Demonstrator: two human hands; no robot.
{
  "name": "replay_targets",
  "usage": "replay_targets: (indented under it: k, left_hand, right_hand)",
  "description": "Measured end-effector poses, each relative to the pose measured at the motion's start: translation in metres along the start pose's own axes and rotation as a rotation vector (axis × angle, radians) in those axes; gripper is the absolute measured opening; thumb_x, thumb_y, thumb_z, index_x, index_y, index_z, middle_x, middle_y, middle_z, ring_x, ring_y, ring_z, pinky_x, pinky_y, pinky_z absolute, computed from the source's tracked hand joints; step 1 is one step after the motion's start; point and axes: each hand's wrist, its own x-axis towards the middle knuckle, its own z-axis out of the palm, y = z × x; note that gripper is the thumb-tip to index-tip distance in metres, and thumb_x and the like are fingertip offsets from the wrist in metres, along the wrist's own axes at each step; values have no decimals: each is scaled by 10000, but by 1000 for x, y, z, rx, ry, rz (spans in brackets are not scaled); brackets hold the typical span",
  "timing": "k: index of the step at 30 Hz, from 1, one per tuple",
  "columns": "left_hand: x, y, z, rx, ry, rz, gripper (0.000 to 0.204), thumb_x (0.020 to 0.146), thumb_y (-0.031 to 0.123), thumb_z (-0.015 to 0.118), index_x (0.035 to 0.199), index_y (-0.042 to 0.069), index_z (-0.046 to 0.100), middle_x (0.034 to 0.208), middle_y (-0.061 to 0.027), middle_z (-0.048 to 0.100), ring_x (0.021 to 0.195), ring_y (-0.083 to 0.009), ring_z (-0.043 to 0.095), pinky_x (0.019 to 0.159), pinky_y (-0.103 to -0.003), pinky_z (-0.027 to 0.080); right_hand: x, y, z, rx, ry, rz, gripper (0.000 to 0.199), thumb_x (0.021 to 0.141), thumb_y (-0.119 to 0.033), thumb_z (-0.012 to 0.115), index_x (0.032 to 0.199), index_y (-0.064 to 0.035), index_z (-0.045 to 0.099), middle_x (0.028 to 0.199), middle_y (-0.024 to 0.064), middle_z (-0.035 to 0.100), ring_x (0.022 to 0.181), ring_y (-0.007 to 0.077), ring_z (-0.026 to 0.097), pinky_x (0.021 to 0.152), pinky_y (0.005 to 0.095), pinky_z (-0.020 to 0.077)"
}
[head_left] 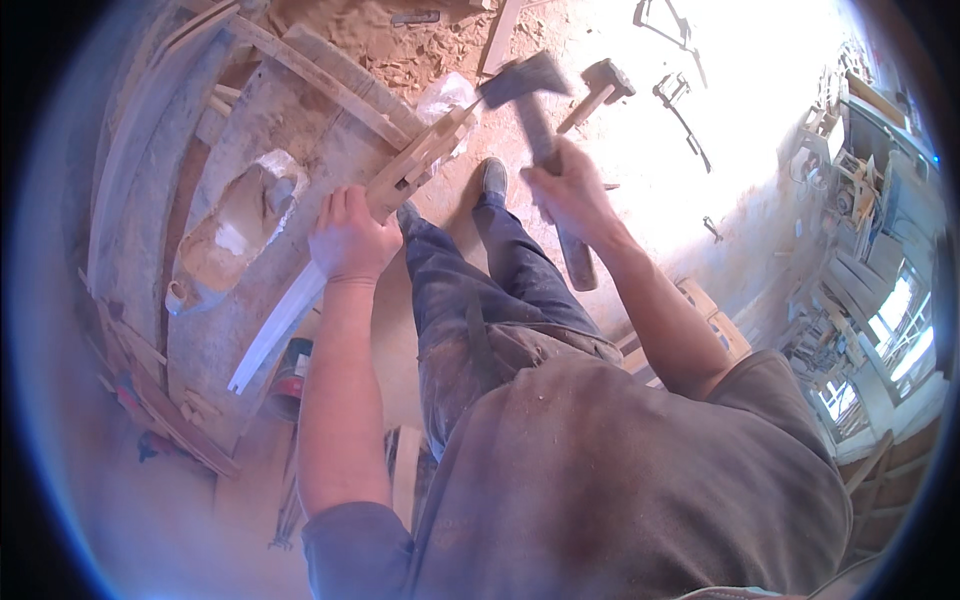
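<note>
My left hand [352,235] is closed round a pale wooden piece [390,187] with a dark slot cut into it, held slanting over the bench. A long whitish strip [277,328] runs down-left from below this hand; whether it is the same piece I cannot tell. In my right hand [575,195] is the wooden handle of an axe [528,82], slightly blurred. Its dark, wedge-shaped head hangs by the far end of the wooden piece, and I cannot tell if they touch. The handle's lower end sticks out below my fist.
A mallet [598,92] lies on the floor beyond my right hand, near clamps [682,110]. On the left, a worn bench [330,135] carries beams and a crumpled plastic bag [240,225]. Wood shavings [385,50] cover the floor ahead. A dark red tin [290,385] stands by my left forearm.
</note>
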Motion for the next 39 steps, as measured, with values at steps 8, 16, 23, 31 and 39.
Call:
replay_targets:
  k: [8,16,23,31,39]
  left_hand:
    - [-3,-3,2,2,-29,-11,399,609,201,839,940,134,627,937,-47,671,928,-274,692,723,-428,598]
    - [-4,-6,5,-4,-26,3,410,615,210,864,944,128,634,951,-48,675,930,-274,692,732,-427,598]
    - [-4,-2,2,-15,-23,-23,412,621,234,885,926,121,632,953,-52,679,943,-284,692,730,-434,596]
    - [-2,-7,-3,-37,-50,9,425,652,293,905,935,115,642,950,-92,688,950,-312,692,738,-447,589]
    - [-44,-62,-12,-36,-55,23,397,688,235,855,991,95,640,1005,-103,687,958,-338,686,749,-471,583]
  right_hand:
    - [-12,8,18,-133,20,-126,184,974,-107,661,1047,-14,521,764,101,623,523,154,581,460,325,481]
    - [-5,44,28,-382,129,-421,220,916,-148,691,1037,-3,578,744,96,629,542,178,634,469,371,505]
    - [-11,3,25,378,310,-94,163,937,-95,659,983,20,552,738,145,647,539,200,611,508,340,499]
    - [-17,16,27,-158,8,-102,210,913,-121,686,981,6,533,716,123,608,574,214,630,517,369,495]
    - [-15,16,25,232,83,62,262,950,-141,754,952,-13,525,684,61,590,462,149,575,411,310,463]
